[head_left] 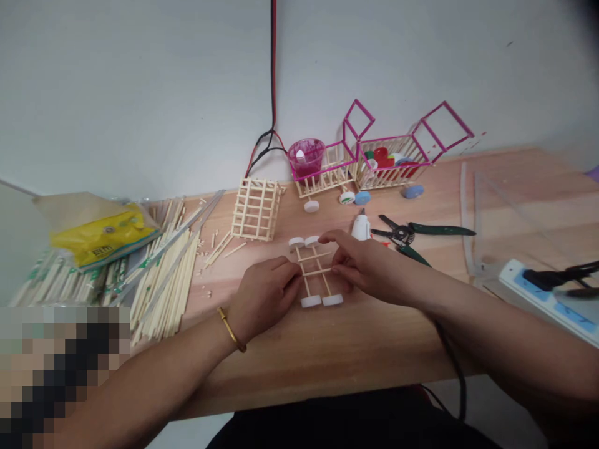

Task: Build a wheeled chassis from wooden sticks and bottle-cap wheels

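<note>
Grip: left hand [264,293] and right hand [369,265] each pinch 1 end of a cross stick [317,272] laid over the 4-wheeled stick frame [314,255], flat between them. Step judged: seating the cross stick. Next calls for holding it square and steady.

pale sticks, bright pink frames

white wheels [311,301] on a tan frame [316,268]; magenta-edged carts [374,163]; yellow bag [100,234]; green pliers [421,232].
</note>
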`<control>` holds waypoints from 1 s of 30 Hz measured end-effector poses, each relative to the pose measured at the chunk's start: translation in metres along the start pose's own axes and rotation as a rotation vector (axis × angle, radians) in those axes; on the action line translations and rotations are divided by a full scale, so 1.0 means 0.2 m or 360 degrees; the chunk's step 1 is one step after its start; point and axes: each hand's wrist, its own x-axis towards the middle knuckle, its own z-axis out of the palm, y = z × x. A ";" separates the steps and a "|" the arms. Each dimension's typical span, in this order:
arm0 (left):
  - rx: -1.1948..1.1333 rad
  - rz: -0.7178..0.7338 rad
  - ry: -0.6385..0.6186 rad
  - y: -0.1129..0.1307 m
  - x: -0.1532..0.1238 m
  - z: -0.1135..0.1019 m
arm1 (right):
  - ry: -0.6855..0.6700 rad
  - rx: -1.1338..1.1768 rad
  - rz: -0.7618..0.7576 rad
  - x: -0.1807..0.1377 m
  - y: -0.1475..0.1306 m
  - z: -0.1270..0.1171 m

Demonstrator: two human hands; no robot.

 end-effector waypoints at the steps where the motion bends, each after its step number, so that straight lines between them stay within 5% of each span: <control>1: 0.0006 -0.0004 0.0000 0.00 0.00 0.00 | 0.0001 -0.0021 0.0006 0.00 0.00 0.00; 30: 0.0007 0.0019 0.0007 0.00 0.01 0.01 | 0.0071 -0.0249 -0.0085 -0.03 -0.01 -0.02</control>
